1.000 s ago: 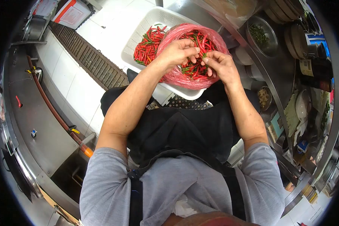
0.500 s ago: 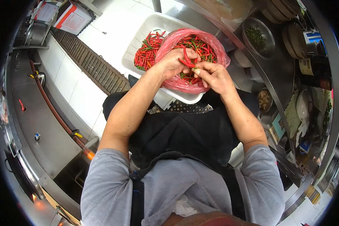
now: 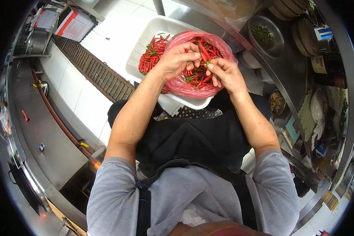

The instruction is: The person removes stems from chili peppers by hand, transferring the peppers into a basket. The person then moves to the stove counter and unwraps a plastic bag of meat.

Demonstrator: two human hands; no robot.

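Over a pink plastic bag full of red and green chilies, my two hands come close together. Between the thumb and finger of my right hand is the green stem end of a red chili pepper, its body pointing up and away. My left hand has curled fingers, with the fingertips against the side of that chili. The bag rests in a white perforated basket, where a heap of loose red chilies lies left of the bag.
A drain grate runs along the floor on the left, beside a steel counter with valves. To the right, a steel shelf holds a bowl of green pieces and a smaller bowl of brownish pieces. Boxes stand at upper left.
My left hand has shifted slightly left and its grip has changed. The chili that lay across between the hands gives way to one pointing upward, pinched at the stem by my right hand.
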